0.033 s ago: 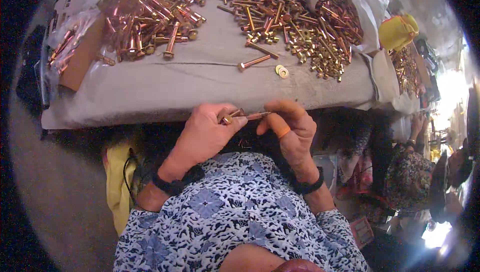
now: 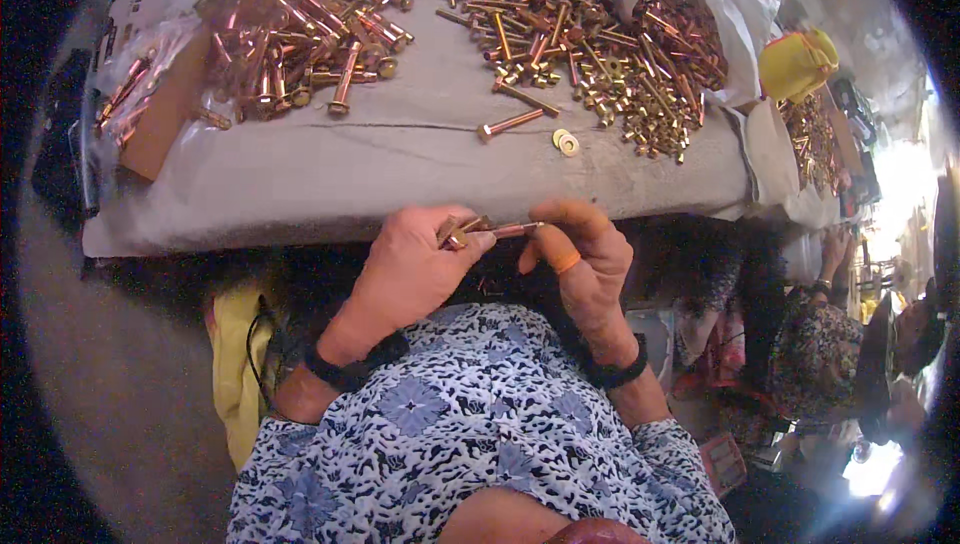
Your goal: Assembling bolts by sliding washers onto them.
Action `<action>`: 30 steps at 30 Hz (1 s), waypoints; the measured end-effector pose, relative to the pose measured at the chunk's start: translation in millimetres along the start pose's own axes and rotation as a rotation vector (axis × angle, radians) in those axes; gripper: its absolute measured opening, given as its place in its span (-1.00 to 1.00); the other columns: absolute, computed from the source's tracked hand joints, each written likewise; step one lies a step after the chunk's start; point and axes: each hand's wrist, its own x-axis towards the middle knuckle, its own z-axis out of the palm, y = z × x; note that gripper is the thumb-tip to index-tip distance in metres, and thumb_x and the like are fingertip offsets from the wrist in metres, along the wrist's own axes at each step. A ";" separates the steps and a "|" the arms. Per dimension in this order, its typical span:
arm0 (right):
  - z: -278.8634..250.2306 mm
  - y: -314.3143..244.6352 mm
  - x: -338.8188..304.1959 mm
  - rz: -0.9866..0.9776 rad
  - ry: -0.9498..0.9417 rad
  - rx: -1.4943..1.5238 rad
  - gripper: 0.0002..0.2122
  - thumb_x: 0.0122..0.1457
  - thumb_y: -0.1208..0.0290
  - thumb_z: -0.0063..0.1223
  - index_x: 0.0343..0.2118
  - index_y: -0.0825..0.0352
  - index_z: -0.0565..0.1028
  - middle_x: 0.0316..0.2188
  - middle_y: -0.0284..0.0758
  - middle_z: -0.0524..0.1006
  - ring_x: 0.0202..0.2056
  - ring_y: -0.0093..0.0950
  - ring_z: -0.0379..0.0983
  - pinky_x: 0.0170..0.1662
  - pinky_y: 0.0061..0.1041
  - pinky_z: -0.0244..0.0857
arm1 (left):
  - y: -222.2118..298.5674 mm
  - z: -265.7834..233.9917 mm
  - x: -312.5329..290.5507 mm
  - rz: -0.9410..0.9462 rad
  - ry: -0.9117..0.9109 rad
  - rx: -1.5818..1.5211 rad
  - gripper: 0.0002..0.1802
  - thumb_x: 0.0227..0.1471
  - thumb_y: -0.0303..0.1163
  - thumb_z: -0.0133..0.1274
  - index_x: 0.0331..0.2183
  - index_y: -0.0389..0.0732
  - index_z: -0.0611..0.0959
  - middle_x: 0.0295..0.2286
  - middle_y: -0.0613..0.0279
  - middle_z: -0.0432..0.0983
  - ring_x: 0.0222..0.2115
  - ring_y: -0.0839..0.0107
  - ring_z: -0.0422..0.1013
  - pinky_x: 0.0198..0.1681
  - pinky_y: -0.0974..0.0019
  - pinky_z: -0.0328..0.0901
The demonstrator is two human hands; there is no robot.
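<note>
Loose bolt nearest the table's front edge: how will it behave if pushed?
The bolt looks like shiny metal, so probably stiff, fairly heavy for its size. Its shank seems round: may roll, though the wider head could make it swerve.

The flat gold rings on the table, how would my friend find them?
Find the grey-covered table, then the mixed heap of bolts and nuts on its right side. Between that heap and the right hand, two flat rings lie overlapping. They are thin and round, unlike the long loose bolts on their left and the chunky nuts on their right.
</note>
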 end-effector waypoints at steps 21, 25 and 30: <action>9.1 -2.6 0.4 0.141 0.036 -0.047 -0.85 0.06 0.50 -0.04 -0.32 0.43 0.40 -0.57 -0.31 0.45 -0.63 -0.59 0.37 -0.57 -0.63 0.27 | -8.7 -2.1 -0.6 0.064 0.034 0.009 -0.82 -0.13 -0.38 0.07 -0.48 -0.31 0.53 -0.73 0.09 0.30 -0.70 0.45 0.16 -0.59 0.35 0.16; 3.1 12.5 1.7 0.041 0.047 -0.171 -0.86 0.07 0.45 -0.04 -0.38 0.43 0.41 -0.61 -0.34 0.43 -0.68 -0.61 0.33 -0.63 -0.66 0.21 | -9.9 -0.5 1.4 0.099 0.040 0.057 -0.81 -0.12 -0.38 0.05 -0.48 -0.33 0.51 -0.70 0.00 0.31 -0.70 0.37 0.17 -0.57 0.30 0.17; 2.0 9.6 5.1 0.063 0.021 -0.145 -0.85 0.10 0.41 -0.06 -0.41 0.43 0.42 -0.63 -0.36 0.42 -0.71 -0.64 0.29 -0.67 -0.69 0.17 | -7.7 1.5 3.1 0.089 0.039 0.081 -0.79 -0.11 -0.36 0.04 -0.50 -0.33 0.49 -0.69 -0.02 0.31 -0.70 0.33 0.16 -0.57 0.28 0.17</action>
